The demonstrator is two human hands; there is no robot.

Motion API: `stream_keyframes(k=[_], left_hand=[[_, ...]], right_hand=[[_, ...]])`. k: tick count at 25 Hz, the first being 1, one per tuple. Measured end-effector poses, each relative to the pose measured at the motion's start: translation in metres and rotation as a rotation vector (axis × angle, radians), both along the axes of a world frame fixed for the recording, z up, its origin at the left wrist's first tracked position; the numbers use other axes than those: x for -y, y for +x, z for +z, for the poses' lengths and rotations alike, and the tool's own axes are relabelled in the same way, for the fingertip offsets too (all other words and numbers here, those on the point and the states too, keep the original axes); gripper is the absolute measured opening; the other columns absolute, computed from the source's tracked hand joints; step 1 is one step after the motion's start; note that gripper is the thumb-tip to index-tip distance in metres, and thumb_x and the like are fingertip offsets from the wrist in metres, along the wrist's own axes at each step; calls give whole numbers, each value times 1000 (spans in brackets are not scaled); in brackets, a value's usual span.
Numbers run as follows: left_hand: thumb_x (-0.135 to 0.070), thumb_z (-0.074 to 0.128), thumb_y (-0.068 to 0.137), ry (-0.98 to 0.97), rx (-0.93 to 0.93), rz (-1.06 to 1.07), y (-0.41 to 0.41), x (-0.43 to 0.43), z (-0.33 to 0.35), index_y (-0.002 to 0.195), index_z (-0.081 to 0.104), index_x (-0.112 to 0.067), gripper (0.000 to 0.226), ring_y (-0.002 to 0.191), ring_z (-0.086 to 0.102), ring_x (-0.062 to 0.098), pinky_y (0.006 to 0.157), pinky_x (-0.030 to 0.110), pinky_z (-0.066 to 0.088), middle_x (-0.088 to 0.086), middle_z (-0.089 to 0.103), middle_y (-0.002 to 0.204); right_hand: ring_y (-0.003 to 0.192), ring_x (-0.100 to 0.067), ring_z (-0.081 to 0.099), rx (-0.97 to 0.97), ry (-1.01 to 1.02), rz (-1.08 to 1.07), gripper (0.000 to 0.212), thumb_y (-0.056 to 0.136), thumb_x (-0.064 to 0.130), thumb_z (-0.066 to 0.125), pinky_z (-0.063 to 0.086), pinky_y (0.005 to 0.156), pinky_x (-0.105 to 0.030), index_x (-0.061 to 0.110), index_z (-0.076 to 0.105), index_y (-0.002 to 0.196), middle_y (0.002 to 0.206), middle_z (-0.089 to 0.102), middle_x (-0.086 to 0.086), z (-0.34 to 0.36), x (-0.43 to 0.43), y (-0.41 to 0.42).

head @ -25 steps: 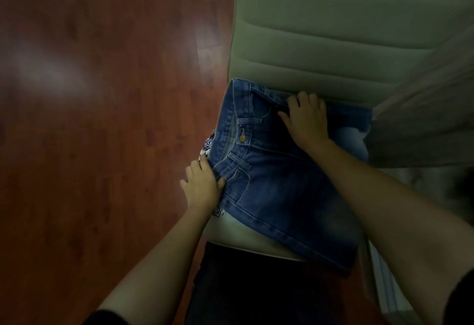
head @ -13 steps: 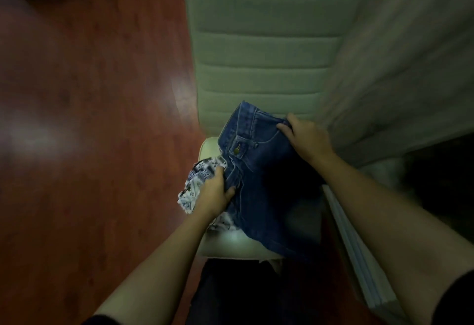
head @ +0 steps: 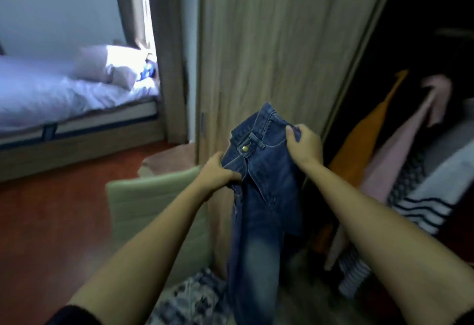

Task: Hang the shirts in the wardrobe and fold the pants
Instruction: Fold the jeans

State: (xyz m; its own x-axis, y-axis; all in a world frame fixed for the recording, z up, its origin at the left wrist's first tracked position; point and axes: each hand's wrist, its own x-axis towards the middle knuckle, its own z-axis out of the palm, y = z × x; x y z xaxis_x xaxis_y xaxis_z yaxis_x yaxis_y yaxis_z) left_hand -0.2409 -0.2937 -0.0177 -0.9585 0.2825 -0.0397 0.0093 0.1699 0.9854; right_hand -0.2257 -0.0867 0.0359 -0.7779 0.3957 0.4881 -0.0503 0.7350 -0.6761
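Across the upper middle of the frame stands the wardrobe door [head: 269, 42], pale wood grain, with the dark wardrobe opening [head: 423, 17] filling the upper right. Lower left is red-brown wood floor [head: 46, 222]. Upper left, through a doorway, a bed [head: 38, 99] with white bedding, pillows [head: 102, 65] piled at its right end. Low and left of centre, a pale green padded chair [head: 154, 209], partly behind your left forearm. The jeans [head: 261, 183] are mid-frame, in front of the door's lower part: blue denim, held up in the air, waistband on top, legs hanging down to the bottom edge, front facing you. Right of them, inside the opening, clothes hang: an orange garment [head: 359, 150], a pink garment [head: 400, 150] beside it, then a striped garment [head: 431, 212] toward the right edge. Bottom centre, a black-and-white patterned cloth [head: 195, 296] lies by the chair, blurred, so you can't tell what it is. Your left hand [head: 218, 173] is clenched on the denim beside the fly, just below the waistband. Your right hand [head: 305, 145] grips the waistband's right end, thumb over the front. Between them sits a brass button [head: 245, 148] on the waistband.
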Motion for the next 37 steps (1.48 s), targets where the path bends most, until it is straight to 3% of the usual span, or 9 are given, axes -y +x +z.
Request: stream_keyframes(k=[7, 11, 13, 16, 22, 26, 31, 34, 37], left_hand=[[4, 69, 75, 624, -513, 191, -3, 0, 235, 107, 50, -9, 40, 67, 64, 11, 59, 26, 55, 5, 64, 88], [-27, 68, 81, 525, -792, 243, -25, 21, 288, 92, 58, -21, 16, 81, 67, 16, 78, 39, 57, 8, 66, 92], [-44, 64, 73, 433, -791, 297, -39, 20, 287, 84, 59, -30, 19, 88, 66, 27, 83, 50, 54, 8, 67, 93], [-38, 58, 85, 430, -719, 351, -35, 6, 284, 89, 60, -17, 22, 84, 64, 28, 79, 43, 55, 7, 65, 86], [-27, 50, 95, 519, -435, 318, -12, -44, 285, 94, 61, 1, 30, 76, 62, 27, 70, 34, 49, 14, 64, 83], [-26, 48, 97, 483, -402, 111, 8, -72, 294, 83, 61, -5, 28, 86, 66, 30, 82, 39, 52, 19, 67, 93], [-26, 49, 96, 491, -394, -116, 31, -74, 305, 98, 64, 0, 30, 80, 65, 26, 75, 35, 52, 17, 67, 89], [-26, 61, 89, 388, -548, -232, 37, -68, 299, 107, 63, -2, 31, 82, 68, 24, 67, 33, 54, 12, 69, 91], [-8, 56, 91, 503, -584, -209, 45, -68, 298, 102, 61, 1, 16, 75, 64, 24, 64, 31, 54, 15, 65, 86]], right_hand=[[81, -14, 58, -550, -319, 25, 24, 92, 39, 50, 45, 70, -28, 16, 53, 94, 87, 60, 3, 214, -29, 39], [78, -7, 61, -586, -195, 159, 26, 84, 40, 64, 50, 67, -18, 19, 55, 96, 86, 62, 8, 258, -46, 64], [86, -20, 67, -471, -162, 229, 20, 86, 38, 63, 54, 75, -34, 18, 64, 90, 90, 69, -2, 258, -52, 66], [84, -21, 66, -465, -422, 314, 15, 93, 28, 55, 55, 70, -27, 20, 65, 85, 91, 69, -4, 244, -55, 64], [98, -29, 63, -301, -817, 395, 31, 98, 30, 42, 51, 90, -44, 10, 55, 118, 113, 63, -13, 216, -19, 49], [109, -27, 61, -261, -730, 518, 34, 99, 29, 40, 48, 97, -41, 11, 53, 126, 121, 62, -13, 214, 12, 56], [117, -20, 51, -111, -451, 703, 38, 85, 33, 46, 42, 100, -37, 29, 54, 121, 130, 52, -3, 214, 12, 67], [127, -19, 35, -104, -251, 656, 54, 75, 9, 44, 44, 83, -20, 27, 47, 126, 134, 27, 4, 209, 8, 71], [117, -13, 35, -276, -104, 514, 66, 84, -9, 43, 40, 92, -14, 29, 38, 137, 124, 23, 0, 205, 11, 74]])
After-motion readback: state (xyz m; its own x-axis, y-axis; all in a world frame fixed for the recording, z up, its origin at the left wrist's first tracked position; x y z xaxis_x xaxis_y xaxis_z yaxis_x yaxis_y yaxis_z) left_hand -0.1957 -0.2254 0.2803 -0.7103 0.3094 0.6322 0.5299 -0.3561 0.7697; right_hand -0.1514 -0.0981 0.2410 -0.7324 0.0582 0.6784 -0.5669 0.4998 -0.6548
